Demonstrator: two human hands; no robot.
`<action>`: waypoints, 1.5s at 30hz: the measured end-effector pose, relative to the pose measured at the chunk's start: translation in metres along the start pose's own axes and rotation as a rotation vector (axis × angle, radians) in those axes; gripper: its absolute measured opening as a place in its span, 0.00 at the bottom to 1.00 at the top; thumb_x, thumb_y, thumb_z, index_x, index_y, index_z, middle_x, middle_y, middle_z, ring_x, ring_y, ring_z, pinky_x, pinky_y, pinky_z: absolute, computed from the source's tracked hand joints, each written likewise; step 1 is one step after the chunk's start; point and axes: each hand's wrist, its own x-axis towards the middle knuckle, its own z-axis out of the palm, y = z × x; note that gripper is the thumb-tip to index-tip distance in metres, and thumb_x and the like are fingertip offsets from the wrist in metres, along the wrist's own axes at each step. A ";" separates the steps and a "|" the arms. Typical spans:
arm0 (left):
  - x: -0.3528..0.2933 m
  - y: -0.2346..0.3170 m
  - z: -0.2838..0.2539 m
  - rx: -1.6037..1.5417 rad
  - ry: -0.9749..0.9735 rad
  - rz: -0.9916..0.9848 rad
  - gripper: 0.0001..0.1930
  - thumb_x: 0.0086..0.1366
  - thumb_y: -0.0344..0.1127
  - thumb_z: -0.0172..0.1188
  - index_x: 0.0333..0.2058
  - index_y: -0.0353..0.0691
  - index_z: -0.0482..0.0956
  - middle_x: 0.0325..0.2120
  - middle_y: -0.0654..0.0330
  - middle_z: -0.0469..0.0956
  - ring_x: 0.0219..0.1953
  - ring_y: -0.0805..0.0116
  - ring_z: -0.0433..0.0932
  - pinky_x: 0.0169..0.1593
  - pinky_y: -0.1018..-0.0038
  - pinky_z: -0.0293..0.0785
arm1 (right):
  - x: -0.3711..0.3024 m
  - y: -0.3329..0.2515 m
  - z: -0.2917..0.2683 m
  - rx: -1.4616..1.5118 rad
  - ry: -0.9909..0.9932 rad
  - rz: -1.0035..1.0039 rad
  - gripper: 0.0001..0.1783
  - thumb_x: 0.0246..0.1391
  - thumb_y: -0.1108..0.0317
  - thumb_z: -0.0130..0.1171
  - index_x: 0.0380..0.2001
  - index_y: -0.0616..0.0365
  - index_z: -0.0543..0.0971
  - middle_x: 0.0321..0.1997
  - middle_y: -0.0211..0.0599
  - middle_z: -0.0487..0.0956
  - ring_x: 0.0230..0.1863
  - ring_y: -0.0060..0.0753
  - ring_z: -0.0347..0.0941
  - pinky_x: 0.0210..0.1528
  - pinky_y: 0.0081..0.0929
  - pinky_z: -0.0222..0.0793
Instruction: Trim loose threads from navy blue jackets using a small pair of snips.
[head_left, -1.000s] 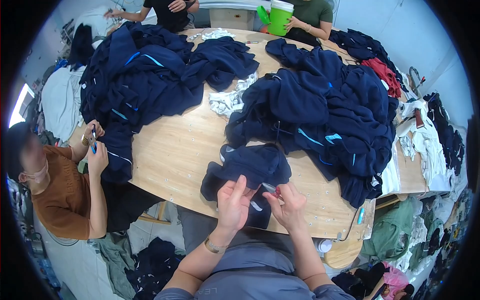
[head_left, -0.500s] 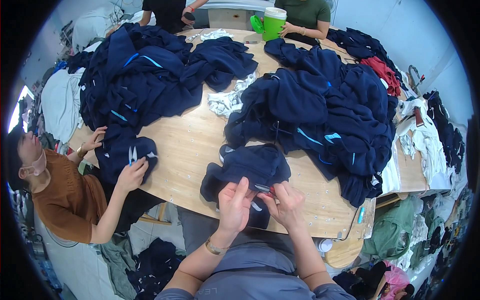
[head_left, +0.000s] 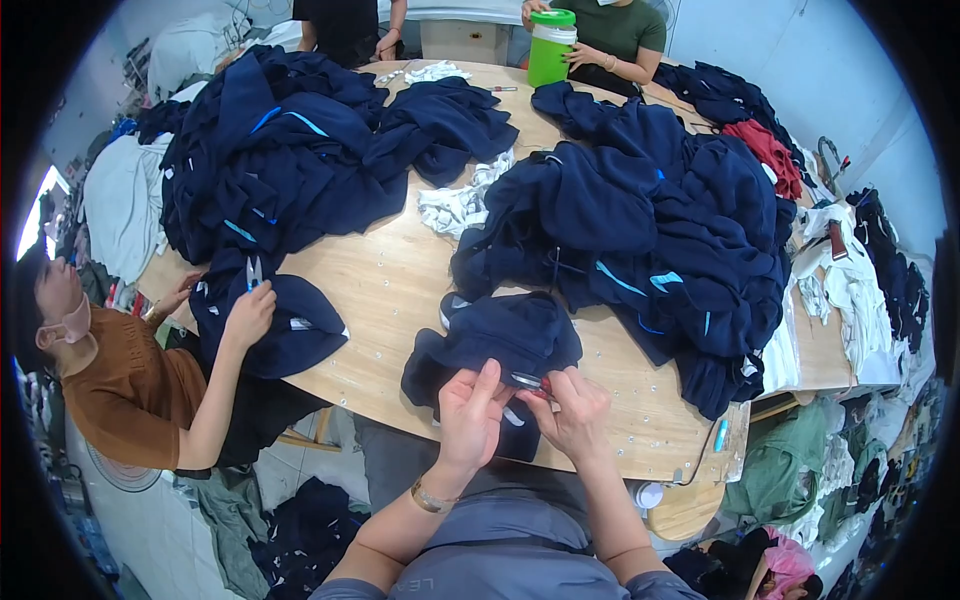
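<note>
Wooden table (head_left: 400, 290) under everything. Big navy garment heap (head_left: 640, 230) beyond fingers, up-right. Navy garment (head_left: 500, 345) at near table edge, right under both hands. Left hand (head_left: 470, 415) fingers curled, pinching its fabric. Right hand (head_left: 575, 415) closed on small snips (head_left: 528, 381), between fingertips, touching garment.

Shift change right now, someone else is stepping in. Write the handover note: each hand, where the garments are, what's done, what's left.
Left hand: pinching the navy garment at the table's near edge.
Right hand: on the same garment, holding a small tool, likely thread snips, against the fabric.
Navy piles: a big one to the right, another far left. Which pile is finished can't be told.
A co-worker's hand rests on another navy piece at left.
Left: this garment is mid-work on the wooden table.
</note>
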 end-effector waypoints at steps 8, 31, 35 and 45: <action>0.002 0.001 -0.002 -0.002 0.039 -0.017 0.10 0.67 0.33 0.49 0.29 0.35 0.74 0.31 0.57 0.77 0.36 0.70 0.77 0.45 0.71 0.73 | -0.003 0.002 0.001 -0.010 0.001 -0.015 0.18 0.42 0.55 0.65 0.17 0.54 0.70 0.15 0.30 0.64 0.13 0.31 0.63 0.16 0.26 0.56; 0.002 0.002 0.004 -0.002 0.077 -0.019 0.09 0.67 0.33 0.49 0.30 0.34 0.74 0.32 0.56 0.77 0.37 0.69 0.76 0.47 0.71 0.72 | -0.008 -0.003 0.005 0.542 0.045 0.423 0.16 0.50 0.60 0.62 0.23 0.58 0.68 0.14 0.31 0.66 0.14 0.22 0.60 0.17 0.21 0.56; 0.003 0.003 0.002 -0.041 0.068 -0.049 0.10 0.67 0.33 0.49 0.29 0.34 0.73 0.32 0.54 0.78 0.36 0.68 0.77 0.47 0.71 0.72 | -0.005 -0.012 0.007 0.519 0.080 0.373 0.17 0.43 0.64 0.68 0.28 0.59 0.69 0.14 0.28 0.66 0.15 0.14 0.58 0.17 0.17 0.56; 0.005 0.006 0.001 0.039 0.042 -0.098 0.06 0.66 0.31 0.50 0.35 0.35 0.70 0.31 0.55 0.76 0.32 0.69 0.77 0.42 0.73 0.77 | -0.007 -0.017 0.017 0.404 0.018 0.077 0.16 0.33 0.80 0.60 0.31 0.58 0.73 0.17 0.34 0.72 0.16 0.31 0.70 0.19 0.24 0.62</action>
